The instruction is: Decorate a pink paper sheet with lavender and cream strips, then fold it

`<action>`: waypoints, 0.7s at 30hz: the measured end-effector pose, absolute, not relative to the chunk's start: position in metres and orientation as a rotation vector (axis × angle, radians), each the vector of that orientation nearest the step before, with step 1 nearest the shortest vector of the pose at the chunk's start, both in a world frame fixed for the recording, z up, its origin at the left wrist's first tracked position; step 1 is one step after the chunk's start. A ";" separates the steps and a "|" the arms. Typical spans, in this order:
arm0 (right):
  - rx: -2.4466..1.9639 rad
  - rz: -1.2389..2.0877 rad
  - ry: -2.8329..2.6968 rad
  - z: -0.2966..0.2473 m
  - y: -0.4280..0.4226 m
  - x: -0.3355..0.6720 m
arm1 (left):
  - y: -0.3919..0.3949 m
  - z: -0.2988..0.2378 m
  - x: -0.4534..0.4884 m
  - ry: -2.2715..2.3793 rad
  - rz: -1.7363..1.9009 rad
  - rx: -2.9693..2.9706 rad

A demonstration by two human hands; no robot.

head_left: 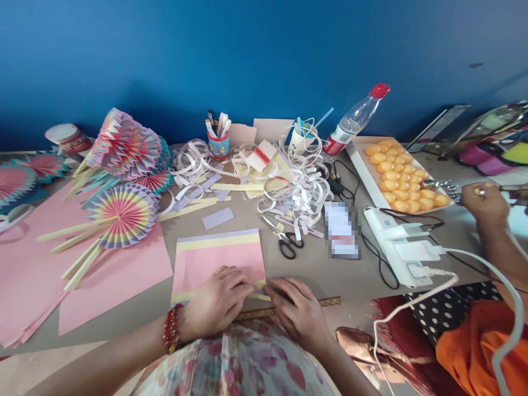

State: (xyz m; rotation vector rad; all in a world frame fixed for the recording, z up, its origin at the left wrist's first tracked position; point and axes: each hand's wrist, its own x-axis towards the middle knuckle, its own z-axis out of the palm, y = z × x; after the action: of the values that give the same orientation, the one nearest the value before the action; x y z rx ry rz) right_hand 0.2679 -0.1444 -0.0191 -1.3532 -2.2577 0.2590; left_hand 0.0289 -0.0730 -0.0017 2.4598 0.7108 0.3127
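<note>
A striped sheet of pink, yellow and lilac paper [220, 258] lies flat near the table's front edge. My left hand [216, 302] rests on its near edge with the fingers curled and pressed onto the fold. My right hand [297, 311] presses the same near edge at the right corner, fingers bent down on the paper. The two hands almost touch. A red bead bracelet [171, 328] sits on my left wrist.
Black-handled scissors [284, 239] lie just beyond the sheet. Folded paper fans [124, 212] and pink sheets [28, 264] fill the left. Paper strips, a pen cup [218, 143], a bottle [355, 118], a tray of yellow balls [398, 176] and a power strip [398, 247] sit behind and right. Another person's hand [484, 201] works at the right.
</note>
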 end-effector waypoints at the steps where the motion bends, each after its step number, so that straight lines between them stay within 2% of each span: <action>1: -1.347 0.262 -2.258 -0.019 -0.144 0.268 | -0.073 -0.003 0.029 0.709 0.326 2.449; 21: -1.385 0.205 -2.289 -0.023 -0.146 0.266 | -0.071 -0.001 0.034 0.703 0.298 2.496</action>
State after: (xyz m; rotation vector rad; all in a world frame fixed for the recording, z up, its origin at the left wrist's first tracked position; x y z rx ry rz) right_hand 0.2660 -0.1460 -0.0232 -1.3852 -2.2890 0.2048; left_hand 0.0336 -0.0709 -0.0010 2.4961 0.7029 0.2976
